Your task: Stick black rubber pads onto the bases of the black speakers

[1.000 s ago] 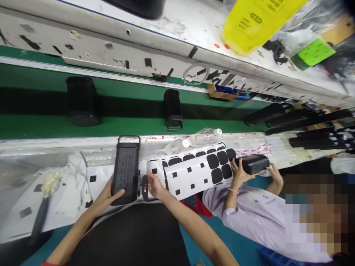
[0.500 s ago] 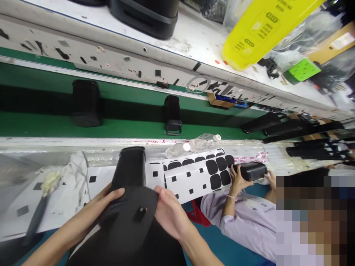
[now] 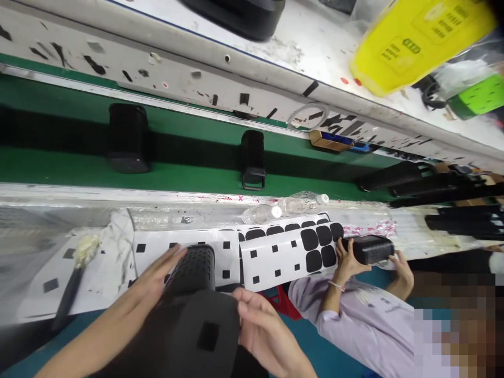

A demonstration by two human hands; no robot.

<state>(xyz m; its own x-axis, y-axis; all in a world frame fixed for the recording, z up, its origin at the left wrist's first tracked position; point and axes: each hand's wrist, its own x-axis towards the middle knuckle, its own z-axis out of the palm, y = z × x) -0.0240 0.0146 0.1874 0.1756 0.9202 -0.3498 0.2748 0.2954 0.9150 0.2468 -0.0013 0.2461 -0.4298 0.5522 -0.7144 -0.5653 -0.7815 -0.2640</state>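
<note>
A black casing (image 3: 195, 265) with a dimpled or perforated surface, apparently a speaker, is in front of me at the bottom centre. Its near part is a smooth rounded end (image 3: 224, 310) bearing a dark square pad (image 3: 208, 336). Along the left side of the casing lies my left hand (image 3: 157, 278), fingers stretched over its edge and gripping it. The thumb and fingers of my right hand (image 3: 258, 320) close on the right edge of the rounded end. Behind the casing lie white sheets (image 3: 283, 252) with black squares and rounded pads.
A brush (image 3: 74, 273) and a crumpled white cloth (image 3: 118, 241) lie at left. Clear bottles (image 3: 262, 212) stand behind the sheets. Black units sit on the green conveyor (image 3: 189, 173). At right a co-worker's hands (image 3: 348, 262) hold a black case (image 3: 372, 248).
The casing has tilted and dropped lower, so its dimpled surface and square pad show. My left hand has slid along its side. The view has shifted slightly.
</note>
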